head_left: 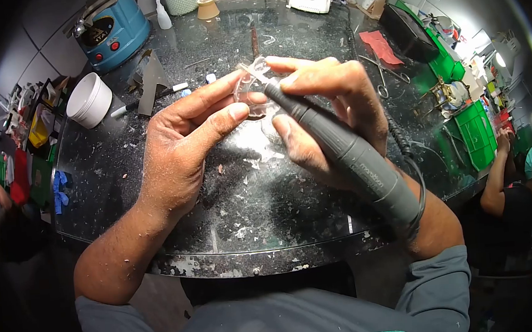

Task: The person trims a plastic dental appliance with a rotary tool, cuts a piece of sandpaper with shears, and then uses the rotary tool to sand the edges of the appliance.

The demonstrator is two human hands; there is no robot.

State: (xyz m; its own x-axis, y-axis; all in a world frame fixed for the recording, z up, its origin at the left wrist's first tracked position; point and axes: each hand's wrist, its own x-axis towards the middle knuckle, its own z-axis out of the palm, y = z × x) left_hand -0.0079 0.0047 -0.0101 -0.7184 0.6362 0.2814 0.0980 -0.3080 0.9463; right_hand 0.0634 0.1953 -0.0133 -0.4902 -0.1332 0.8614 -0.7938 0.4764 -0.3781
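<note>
Between the thumb and fingers of my left hand (pixel 181 131) is a clear, curved plastic piece (pixel 241 93), held above the dark speckled table (pixel 244 210). My right hand (pixel 342 109) is wrapped round a black rotary handpiece (pixel 350 155), whose cord runs off at the right. The handpiece's tip lies at the clear piece; whether they touch I cannot tell. Fingertips of my right hand are close to the piece's upper edge. Pale dust covers both hands and the table below.
Beyond my left hand are a white tub (pixel 89 101), a grey metal piece (pixel 151 82), a marker (pixel 119 111) and a blue machine (pixel 111 32). Scissors (pixel 383 76), red sheet (pixel 382 47) and green tray (pixel 476 135) lie right. Other people sit at both sides.
</note>
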